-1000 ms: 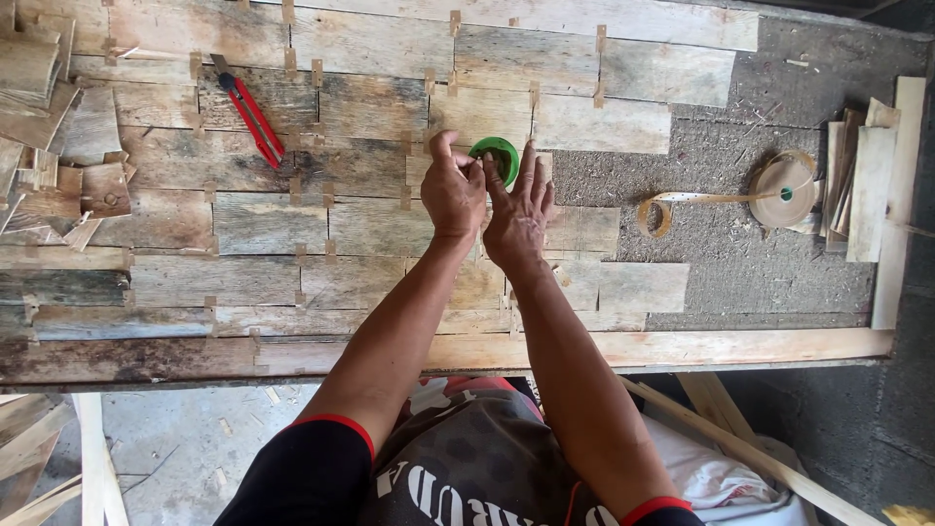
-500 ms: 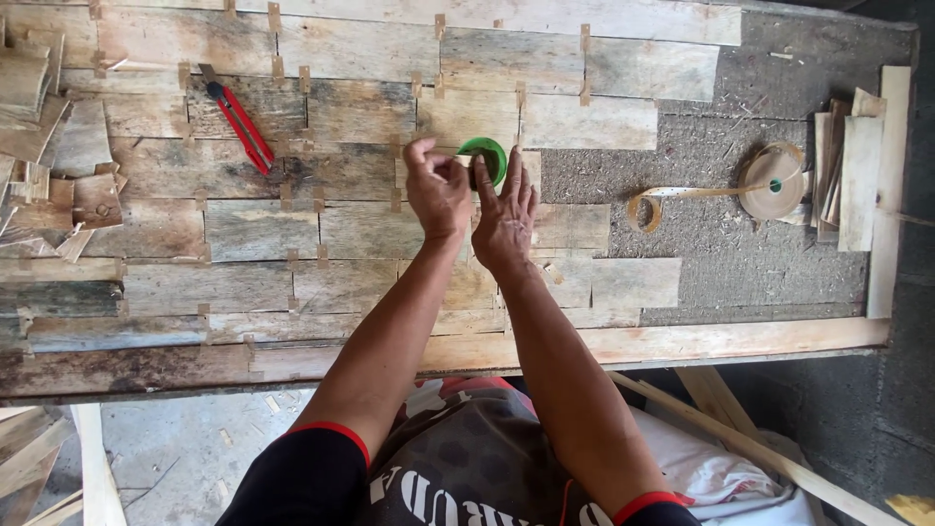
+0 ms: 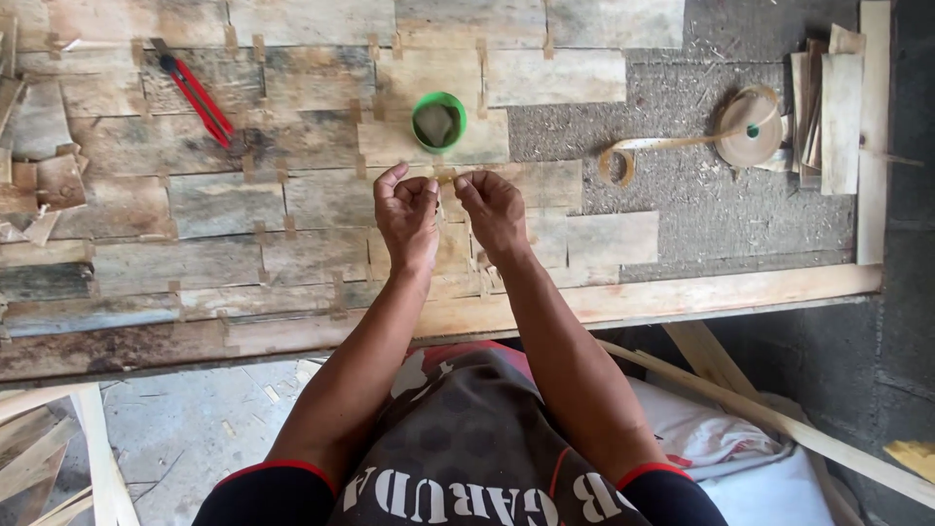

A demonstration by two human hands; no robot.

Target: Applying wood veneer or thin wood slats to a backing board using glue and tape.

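Two hands, left hand (image 3: 407, 216) and right hand (image 3: 493, 209), pinching tape strip (image 3: 446, 178) between them, green cup (image 3: 438, 122) just beyond

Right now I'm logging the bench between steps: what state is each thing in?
left hand: fingers curled, pinching a small strip of tape
right hand: pinching the same strip
green cup: upright, open
red cutter: lying flat, untouched
tape roll: lying flat, tail unwound
veneer sheets: laid flat, joined by tape pieces
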